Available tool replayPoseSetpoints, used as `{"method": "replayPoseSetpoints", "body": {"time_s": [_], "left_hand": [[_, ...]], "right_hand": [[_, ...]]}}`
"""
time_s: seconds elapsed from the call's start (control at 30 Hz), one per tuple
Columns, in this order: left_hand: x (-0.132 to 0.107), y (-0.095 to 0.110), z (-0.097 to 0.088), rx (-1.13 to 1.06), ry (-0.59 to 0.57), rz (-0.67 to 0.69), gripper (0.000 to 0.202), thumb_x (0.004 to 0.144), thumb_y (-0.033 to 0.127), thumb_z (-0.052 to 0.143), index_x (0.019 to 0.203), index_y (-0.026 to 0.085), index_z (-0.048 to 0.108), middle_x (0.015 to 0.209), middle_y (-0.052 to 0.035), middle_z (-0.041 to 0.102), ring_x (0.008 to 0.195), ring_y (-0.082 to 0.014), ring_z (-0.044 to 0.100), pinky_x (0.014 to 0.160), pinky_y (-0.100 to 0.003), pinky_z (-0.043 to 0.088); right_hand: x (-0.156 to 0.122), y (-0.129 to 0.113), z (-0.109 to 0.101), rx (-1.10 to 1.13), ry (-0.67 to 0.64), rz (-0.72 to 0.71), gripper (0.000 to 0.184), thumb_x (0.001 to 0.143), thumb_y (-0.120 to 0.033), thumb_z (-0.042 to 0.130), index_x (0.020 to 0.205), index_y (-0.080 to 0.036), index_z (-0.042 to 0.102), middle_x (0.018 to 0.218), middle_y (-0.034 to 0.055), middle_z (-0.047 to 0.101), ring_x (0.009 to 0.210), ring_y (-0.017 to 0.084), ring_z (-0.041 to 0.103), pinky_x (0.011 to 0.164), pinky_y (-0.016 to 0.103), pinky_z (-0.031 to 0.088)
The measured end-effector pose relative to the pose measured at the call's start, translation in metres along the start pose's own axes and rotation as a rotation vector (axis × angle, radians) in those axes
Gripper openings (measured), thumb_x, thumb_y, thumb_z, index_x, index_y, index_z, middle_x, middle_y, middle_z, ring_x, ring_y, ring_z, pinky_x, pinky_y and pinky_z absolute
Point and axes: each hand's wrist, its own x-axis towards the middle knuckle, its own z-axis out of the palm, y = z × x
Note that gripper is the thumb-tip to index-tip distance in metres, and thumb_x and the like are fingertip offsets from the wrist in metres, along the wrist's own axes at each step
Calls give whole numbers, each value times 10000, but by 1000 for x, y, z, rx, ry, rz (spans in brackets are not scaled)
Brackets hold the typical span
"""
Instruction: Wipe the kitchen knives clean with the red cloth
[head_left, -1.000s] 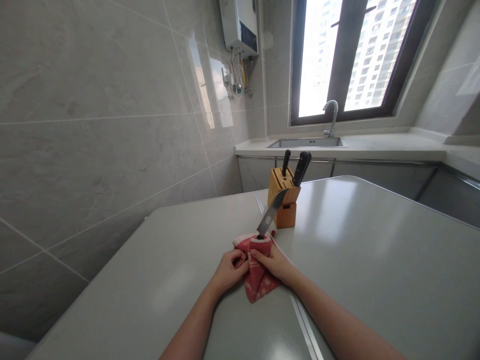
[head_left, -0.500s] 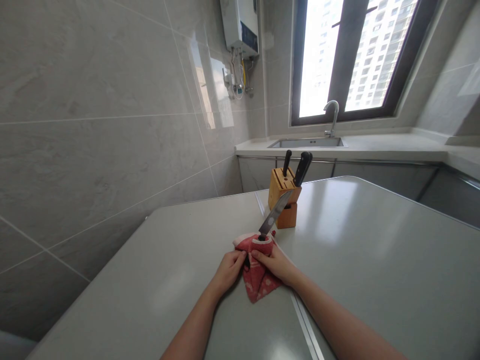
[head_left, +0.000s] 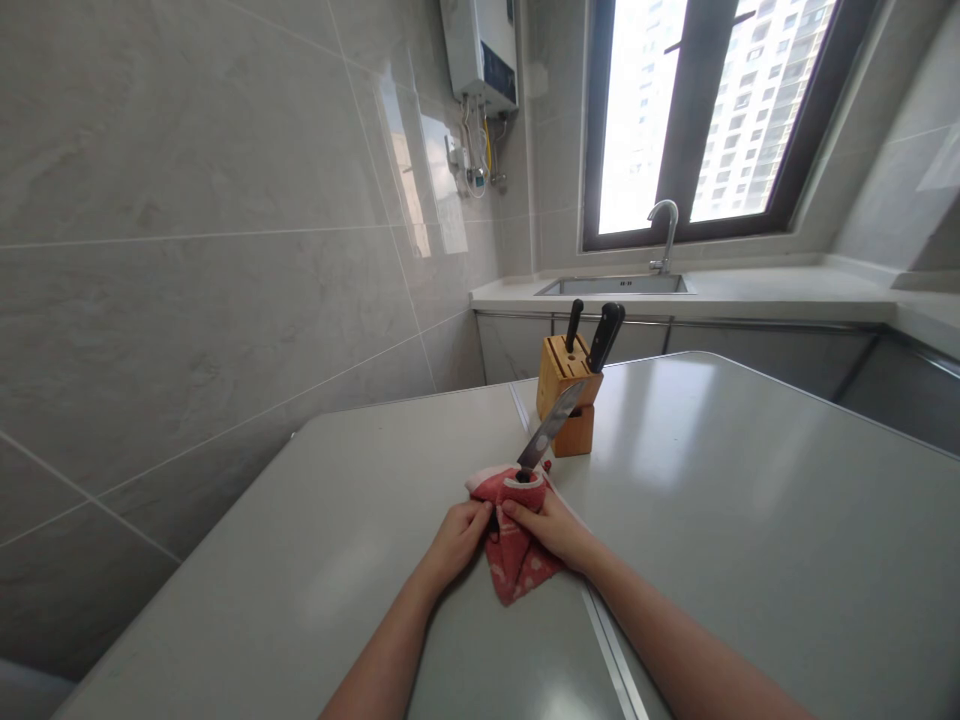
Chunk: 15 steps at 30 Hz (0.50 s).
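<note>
A kitchen knife points up and to the right, its bare blade sticking out of a red cloth with a white edge. The cloth wraps most of the dark handle. My right hand is closed round the cloth and the handle inside it, thumb in front. On the left side my left hand has its fingers closed at the handle's lower end, where a little black shows. The blade's tip overlaps the wooden knife block in view; I cannot tell whether they touch.
Two black-handled knives, one a large knife and one a small knife, stand in the block. A metal strip runs along the pale table. Behind are a sink, a faucet and a tiled wall at left.
</note>
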Motion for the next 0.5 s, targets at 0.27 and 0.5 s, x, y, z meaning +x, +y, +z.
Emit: {"method": "replayPoseSetpoints", "body": {"time_s": [0.27, 0.5], "left_hand": [[2, -8, -1, 56, 18, 30, 502, 898, 479, 359, 648, 114, 595, 631, -35, 607, 614, -149, 536, 610, -240, 399], [1, -9, -1, 44, 19, 35, 514, 898, 497, 347, 675, 112, 605, 650, -40, 613, 628, -155, 541, 620, -244, 409]], "right_hand": [[1, 0, 0, -21, 18, -23, 296, 779, -436, 591, 910, -176, 644, 999, 67, 669, 969, 234, 597, 930, 396, 437], [1, -2, 0, -33, 23, -26, 293, 788, -432, 580, 898, -170, 649, 986, 71, 667, 954, 230, 596, 924, 392, 440]]}}
